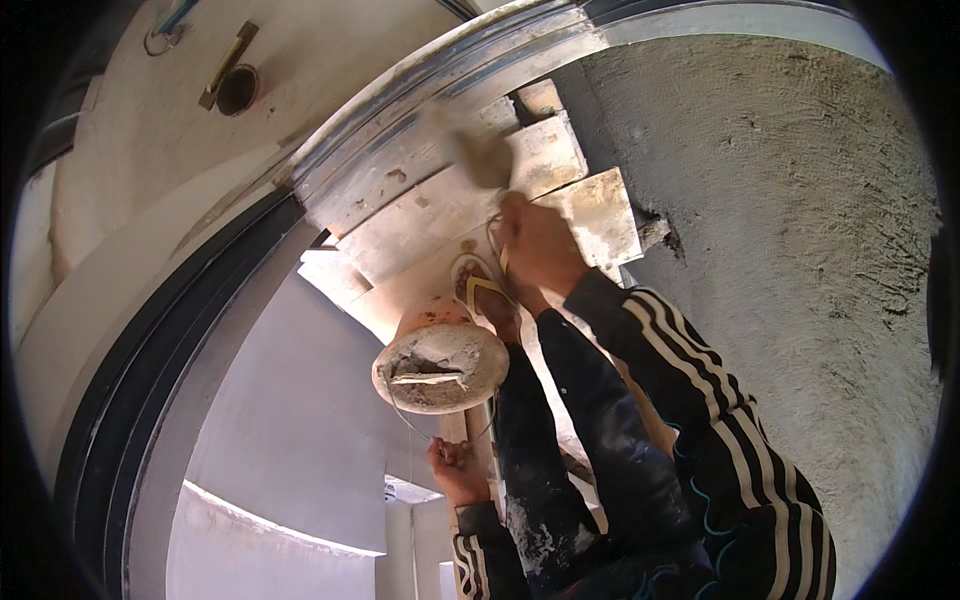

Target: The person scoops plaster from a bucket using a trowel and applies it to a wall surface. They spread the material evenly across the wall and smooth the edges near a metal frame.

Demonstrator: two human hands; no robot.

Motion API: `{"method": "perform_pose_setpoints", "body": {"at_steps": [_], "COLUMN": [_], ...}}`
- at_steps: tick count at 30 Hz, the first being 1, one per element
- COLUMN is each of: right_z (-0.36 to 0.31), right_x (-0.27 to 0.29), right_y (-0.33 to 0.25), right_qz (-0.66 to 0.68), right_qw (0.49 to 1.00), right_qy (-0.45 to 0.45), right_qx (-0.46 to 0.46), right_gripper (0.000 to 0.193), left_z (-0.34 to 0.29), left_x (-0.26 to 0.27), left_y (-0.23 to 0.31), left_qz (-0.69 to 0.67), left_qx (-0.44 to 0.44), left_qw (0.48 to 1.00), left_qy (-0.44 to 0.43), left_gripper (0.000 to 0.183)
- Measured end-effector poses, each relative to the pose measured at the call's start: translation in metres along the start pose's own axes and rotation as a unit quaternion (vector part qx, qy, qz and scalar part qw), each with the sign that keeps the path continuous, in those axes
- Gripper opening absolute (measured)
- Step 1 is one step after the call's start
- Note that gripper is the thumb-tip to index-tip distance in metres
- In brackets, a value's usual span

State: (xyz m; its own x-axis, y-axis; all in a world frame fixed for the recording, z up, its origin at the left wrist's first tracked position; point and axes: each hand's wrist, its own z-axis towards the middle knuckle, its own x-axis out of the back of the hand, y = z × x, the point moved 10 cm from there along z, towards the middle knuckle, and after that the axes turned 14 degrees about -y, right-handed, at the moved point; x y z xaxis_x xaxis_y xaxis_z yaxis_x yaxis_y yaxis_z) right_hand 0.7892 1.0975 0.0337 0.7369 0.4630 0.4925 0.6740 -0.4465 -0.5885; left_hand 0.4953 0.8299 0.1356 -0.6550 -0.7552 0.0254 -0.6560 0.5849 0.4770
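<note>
A worker's left hand (458, 472), closed on the thin wire handle (408, 424) of a round orange bucket (430, 316) with a mortar-crusted rim, sits at 6 o'clock from it. The bucket lies at 7 o'clock from the view's centre, above pale, stained boards (415, 218), grey mix (440, 362) inside. At 1 o'clock from the bucket, the right hand (543, 243) appears clenched on a motion-blurred grey trowel (485, 158); its exact grip cannot be told. A rough grey plastered wall (775, 190) spans 2 to 4 o'clock. The bucket looks heavy and stiff-walled, its crusted rim likely gritty; the handle's middle seems the surest hold.
</note>
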Motion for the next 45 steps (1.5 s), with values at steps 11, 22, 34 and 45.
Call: {"method": "perform_pose_setpoints", "body": {"at_steps": [11, 22, 34, 45], "right_z": [0.037, -0.016, 0.016, -0.083], "right_x": [0.062, -0.065, 0.084, 0.038], "right_y": [0.006, -0.074, 0.110, 0.171], "right_qz": [-0.117, 0.045, 0.218, 0.366], "right_qw": [0.980, 0.997, 0.972, 0.900], "right_qy": [0.136, -0.009, 0.002, 0.001], "right_qx": [-0.082, 0.068, -0.083, -0.237], "right_gripper": [0.030, 0.033, 0.035, 0.034], "left_z": [0.005, 0.001, -0.004, 0.042], "left_x": [0.006, -0.002, -0.016, 0.003], "left_y": [0.000, 0.003, 0.013, 0.046], "left_qz": [0.059, 0.103, 0.102, 0.065], "left_qx": [-0.014, -0.026, -0.027, 0.002], "left_qw": [0.998, 0.994, 0.994, 0.998], "left_qy": [0.009, -0.018, -0.023, 0.011], "left_gripper": [0.014, 0.020, 0.019, 0.021]}}
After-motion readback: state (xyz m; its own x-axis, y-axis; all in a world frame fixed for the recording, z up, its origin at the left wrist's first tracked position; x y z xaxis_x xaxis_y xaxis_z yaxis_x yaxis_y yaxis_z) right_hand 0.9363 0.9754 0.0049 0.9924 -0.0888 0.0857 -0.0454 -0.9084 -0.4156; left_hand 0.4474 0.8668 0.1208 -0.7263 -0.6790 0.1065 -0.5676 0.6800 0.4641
